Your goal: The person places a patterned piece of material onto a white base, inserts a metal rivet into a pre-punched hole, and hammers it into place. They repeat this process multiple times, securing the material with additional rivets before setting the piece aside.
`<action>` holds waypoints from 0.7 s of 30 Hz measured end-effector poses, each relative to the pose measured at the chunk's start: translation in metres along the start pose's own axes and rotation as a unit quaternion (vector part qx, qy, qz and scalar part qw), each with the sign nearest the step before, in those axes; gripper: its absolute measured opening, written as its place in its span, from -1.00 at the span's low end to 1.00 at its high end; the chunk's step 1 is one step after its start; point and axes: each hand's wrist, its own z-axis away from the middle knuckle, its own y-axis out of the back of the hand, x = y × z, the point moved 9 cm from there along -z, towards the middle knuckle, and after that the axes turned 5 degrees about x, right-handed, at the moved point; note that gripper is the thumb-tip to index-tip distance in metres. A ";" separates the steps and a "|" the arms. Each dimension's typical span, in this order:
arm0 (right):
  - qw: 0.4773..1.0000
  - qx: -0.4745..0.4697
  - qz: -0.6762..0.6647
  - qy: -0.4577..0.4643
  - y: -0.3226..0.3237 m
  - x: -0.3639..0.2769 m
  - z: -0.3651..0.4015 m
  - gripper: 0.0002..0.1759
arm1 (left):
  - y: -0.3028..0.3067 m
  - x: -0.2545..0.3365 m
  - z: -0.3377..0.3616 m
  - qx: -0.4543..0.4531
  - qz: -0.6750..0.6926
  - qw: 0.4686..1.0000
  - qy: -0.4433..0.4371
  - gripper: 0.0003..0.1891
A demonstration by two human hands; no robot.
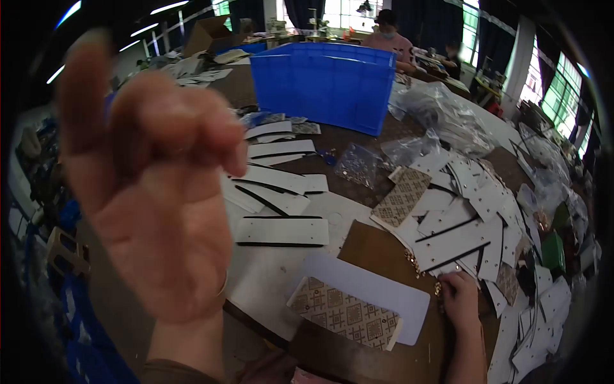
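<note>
My left hand (160,192) is raised close to the camera, palm toward me and blurred. One finger points up apart from the others, which are bent; nothing shows in it. Down at the right, my right hand (459,297) has its fingers bent together at small gold-coloured metal pieces (438,289); whether it pinches one is hidden. In front of me lies a patterned beige-and-brown strip (345,312), partly over a plain white sheet (414,306). Both rest on a brown board (364,243).
White panels with black edges (281,232) lie left of the board. A heap of white pieces (457,224) and another patterned strip (401,195) are on the right. Behind stand a blue crate (323,86) and clear plastic bags (441,115). A masked person (391,45) is beyond.
</note>
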 end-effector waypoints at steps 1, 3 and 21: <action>1.000 -0.001 0.004 0.001 0.001 -0.002 0.001 -0.91 | 0.001 0.003 0.009 -0.013 0.053 0.998 -0.038 -0.35; 1.000 -0.005 0.025 -0.003 0.002 0.001 0.003 -0.89 | -0.012 -0.014 0.037 -0.064 0.103 0.993 -0.015 -0.40; 0.977 -0.141 -0.143 -0.073 0.000 -0.052 0.019 -0.88 | -0.129 -0.084 0.241 -0.696 -0.043 0.707 0.118 -0.28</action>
